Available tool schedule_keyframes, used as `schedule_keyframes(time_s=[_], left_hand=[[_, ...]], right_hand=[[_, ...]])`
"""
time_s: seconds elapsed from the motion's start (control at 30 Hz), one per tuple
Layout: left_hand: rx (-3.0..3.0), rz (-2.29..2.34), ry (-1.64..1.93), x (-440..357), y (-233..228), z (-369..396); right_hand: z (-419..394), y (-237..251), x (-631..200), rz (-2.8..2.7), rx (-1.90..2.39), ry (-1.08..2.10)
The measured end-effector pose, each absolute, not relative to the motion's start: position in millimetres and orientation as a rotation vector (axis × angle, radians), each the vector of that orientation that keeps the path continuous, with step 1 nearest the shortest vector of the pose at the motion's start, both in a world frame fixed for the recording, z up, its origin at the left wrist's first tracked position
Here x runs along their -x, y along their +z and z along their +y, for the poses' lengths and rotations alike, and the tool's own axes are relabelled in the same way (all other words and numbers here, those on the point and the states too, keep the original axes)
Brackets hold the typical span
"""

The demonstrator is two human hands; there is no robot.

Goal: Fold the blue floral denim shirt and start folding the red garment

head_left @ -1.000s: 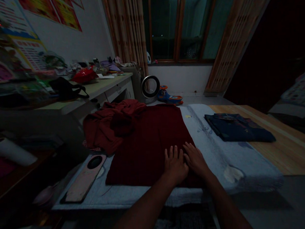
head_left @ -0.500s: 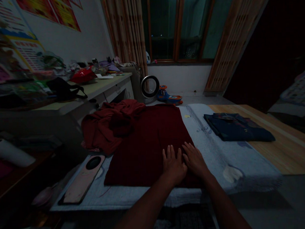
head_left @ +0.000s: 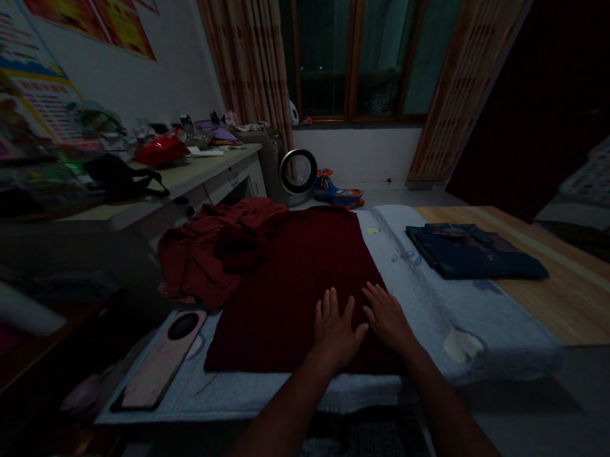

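A dark red garment (head_left: 287,289) lies spread on a light blue cloth (head_left: 418,304) that covers the table. My left hand (head_left: 336,331) rests flat on its lower right part, with the fingers spread. Close beside it, my right hand (head_left: 387,315) lies flat along the garment's right edge, fingers stretched out. Neither hand grips anything. At the upper left, a bunched, lighter red part of cloth (head_left: 196,259) joins or overlaps the flat part; I cannot tell which.
A phone (head_left: 157,367) lies at the cloth's left front. Folded dark blue clothing (head_left: 473,252) sits on the right, near the bare wooden surface (head_left: 577,299). A cluttered desk (head_left: 203,179) stands at the left, with a round fan (head_left: 299,172) and a ride-on toy (head_left: 336,191) behind.
My left hand has slid a little to the left across the garment, and its thumb is spread wider. My right hand has hardly moved. The view has shifted slightly.
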State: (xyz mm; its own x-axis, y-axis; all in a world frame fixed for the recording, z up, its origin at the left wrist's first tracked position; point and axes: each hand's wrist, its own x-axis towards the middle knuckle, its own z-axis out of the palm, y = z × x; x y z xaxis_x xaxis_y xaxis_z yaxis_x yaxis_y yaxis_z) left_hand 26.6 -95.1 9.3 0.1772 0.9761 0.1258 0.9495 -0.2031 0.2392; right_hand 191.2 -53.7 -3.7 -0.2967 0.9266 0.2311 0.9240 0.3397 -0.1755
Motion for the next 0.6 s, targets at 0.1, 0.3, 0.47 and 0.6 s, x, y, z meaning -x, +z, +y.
schedule_keyframes(time_s=[0.1,0.3,0.47,0.6], left_hand=[[-2.312,1.953,0.346,-20.7,16.8,-90.3],[-2.339,2.085,0.391,-29.2,47.5,-66.0],[-2.429,1.954,0.396,-46.9,31.4,-52.8],[-2.400,1.946,0.343,-50.2,13.2,-53.0]], right_hand=[[-53.9,-3.4,-191.0,-2.322,1.643,0.010],[-54.7,-2.0,-189.4,-2.315,1.666,0.027],[-55.8,0.7,-187.5,-2.327,1.701,0.026],[-57.1,3.5,-186.3,-2.328,1.724,0.032]])
